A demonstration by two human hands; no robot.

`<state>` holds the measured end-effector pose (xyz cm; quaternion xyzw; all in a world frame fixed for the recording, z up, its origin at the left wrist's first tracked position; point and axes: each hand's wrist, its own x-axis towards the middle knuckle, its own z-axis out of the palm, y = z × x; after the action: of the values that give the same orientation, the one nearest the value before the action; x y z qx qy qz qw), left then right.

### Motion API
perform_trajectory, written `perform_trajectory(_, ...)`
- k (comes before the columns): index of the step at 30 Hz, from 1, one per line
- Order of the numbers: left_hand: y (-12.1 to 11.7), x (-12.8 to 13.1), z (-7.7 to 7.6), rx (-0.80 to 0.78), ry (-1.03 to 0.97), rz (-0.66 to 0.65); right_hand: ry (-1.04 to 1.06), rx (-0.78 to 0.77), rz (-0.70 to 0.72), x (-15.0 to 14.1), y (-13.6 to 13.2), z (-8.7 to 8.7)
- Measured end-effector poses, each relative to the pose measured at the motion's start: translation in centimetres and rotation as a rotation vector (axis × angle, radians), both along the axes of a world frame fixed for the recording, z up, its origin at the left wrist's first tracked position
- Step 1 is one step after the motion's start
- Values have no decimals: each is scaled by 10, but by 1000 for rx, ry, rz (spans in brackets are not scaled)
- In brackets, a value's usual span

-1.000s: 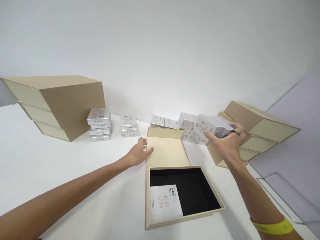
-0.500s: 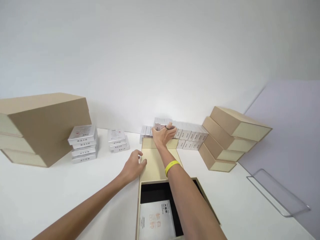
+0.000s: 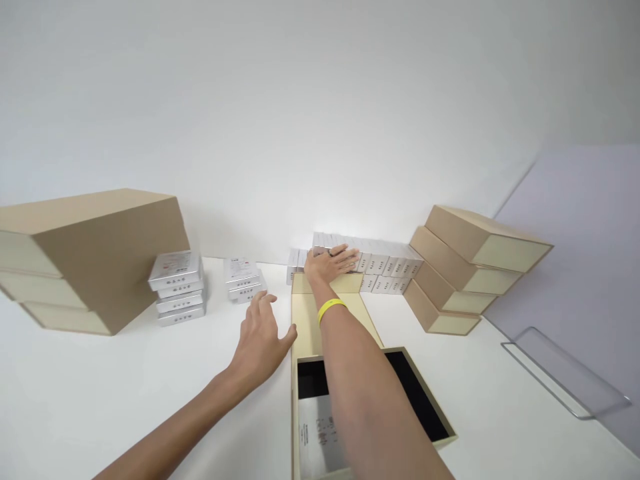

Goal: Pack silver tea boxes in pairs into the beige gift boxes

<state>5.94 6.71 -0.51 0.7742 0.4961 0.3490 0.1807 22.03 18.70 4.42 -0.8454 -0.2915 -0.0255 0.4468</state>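
Observation:
My right hand (image 3: 330, 263), with a dark ring and a yellow wristband (image 3: 331, 308), lies with fingers spread against the row of small silver boxes (image 3: 385, 263) by the wall. My left hand (image 3: 263, 340) is raised with its fingers apart and nothing in it, just left of the open lid (image 3: 307, 327) of a cream gift box. Below the lid lies the black-lined gift box (image 3: 440, 420). Inside it, at the left, sits a flat silver box (image 3: 317, 437) with printing on top, partly hidden by my right forearm.
Large tan boxes (image 3: 115, 260) are stacked at the left, beside a stack of flat silver boxes (image 3: 177, 287). A smaller silver stack (image 3: 243, 280) stands right of that. More tan boxes (image 3: 460, 267) lean in a stack at the right, near a metal wire frame (image 3: 565, 373).
My left hand has lifted off the lid's edge and opened wider. My right hand's fingers have flattened out along the silver row. The view has shifted slightly.

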Motion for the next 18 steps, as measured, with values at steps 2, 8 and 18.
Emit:
perform_trajectory(2, 7, -12, -2, 42, 9, 80, 47, -35, 34, -2, -6, 12)
perform_trajectory(8, 52, -22, 3, 59, -53, 353, 230, -125, 252, 2, -49, 62)
perform_trajectory(18, 103, -6, 24, -105, -204, 660, 484, 19, 545, 45, -297, 43)
